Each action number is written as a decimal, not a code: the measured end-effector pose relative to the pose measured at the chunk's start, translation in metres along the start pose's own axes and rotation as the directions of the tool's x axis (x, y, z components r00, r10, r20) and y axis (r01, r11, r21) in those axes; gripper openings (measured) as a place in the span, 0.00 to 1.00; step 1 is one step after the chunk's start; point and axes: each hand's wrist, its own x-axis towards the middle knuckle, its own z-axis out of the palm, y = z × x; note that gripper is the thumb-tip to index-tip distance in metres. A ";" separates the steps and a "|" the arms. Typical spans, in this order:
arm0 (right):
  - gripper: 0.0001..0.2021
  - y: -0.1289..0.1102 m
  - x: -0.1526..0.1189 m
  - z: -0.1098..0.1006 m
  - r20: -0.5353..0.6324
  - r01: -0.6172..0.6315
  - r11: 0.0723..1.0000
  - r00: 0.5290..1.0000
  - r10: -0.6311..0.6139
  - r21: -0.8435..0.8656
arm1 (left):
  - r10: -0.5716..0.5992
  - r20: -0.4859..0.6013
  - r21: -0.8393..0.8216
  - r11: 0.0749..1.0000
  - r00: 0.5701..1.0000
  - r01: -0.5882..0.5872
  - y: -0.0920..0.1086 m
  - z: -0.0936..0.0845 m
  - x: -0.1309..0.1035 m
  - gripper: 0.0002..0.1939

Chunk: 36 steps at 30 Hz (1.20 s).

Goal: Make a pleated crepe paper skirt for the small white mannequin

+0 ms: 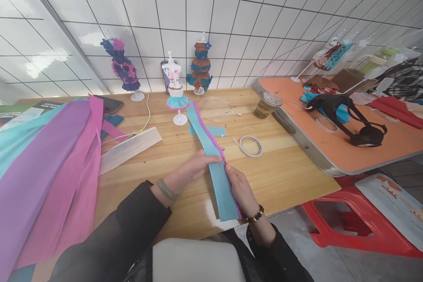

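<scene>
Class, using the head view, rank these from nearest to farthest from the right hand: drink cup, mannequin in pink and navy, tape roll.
1. Tape roll: just beyond the right hand, on the table.
2. Drink cup: farther back, toward the right.
3. Mannequin in pink and navy: back left, by the wall.

Bright light filled the view; white glare patched the tiled wall point(211, 15) at left, while wide-angle distortion stretched the edges.
</scene>
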 end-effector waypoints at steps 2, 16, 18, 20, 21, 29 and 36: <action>0.20 0.002 -0.001 0.000 -0.009 0.014 0.999 1.000 -0.014 -0.033 | 0.010 -0.025 -0.040 0.999 1.000 -0.011 0.001 -0.002 0.002 0.10; 0.21 -0.002 -0.007 -0.003 0.024 -0.019 1.000 1.000 0.019 0.001 | 0.046 -0.079 -0.003 0.999 0.996 -0.047 0.001 -0.007 0.005 0.17; 0.21 -0.003 -0.008 -0.004 0.037 -0.020 0.999 0.999 0.019 0.039 | 0.056 -0.072 -0.013 0.998 0.996 -0.058 0.001 -0.008 0.006 0.18; 0.21 -0.004 -0.009 -0.005 0.046 -0.022 0.998 0.999 0.019 0.062 | 0.061 -0.067 -0.031 0.998 0.996 -0.063 0.000 -0.009 0.006 0.18; 0.21 -0.005 -0.009 -0.006 0.046 -0.025 0.998 0.999 0.022 0.065 | 0.060 -0.066 -0.038 0.997 0.996 -0.062 0.000 -0.009 0.007 0.19; 0.23 0.000 -0.006 -0.004 0.034 -0.044 0.994 0.999 0.041 0.098 | 0.069 -0.071 0.030 0.997 0.995 -0.067 -0.002 -0.008 0.007 0.20; 0.25 -0.006 -0.003 -0.003 0.058 -0.078 0.989 0.996 0.071 0.127 | 0.071 -0.049 0.090 0.994 0.996 -0.066 -0.005 -0.005 0.006 0.27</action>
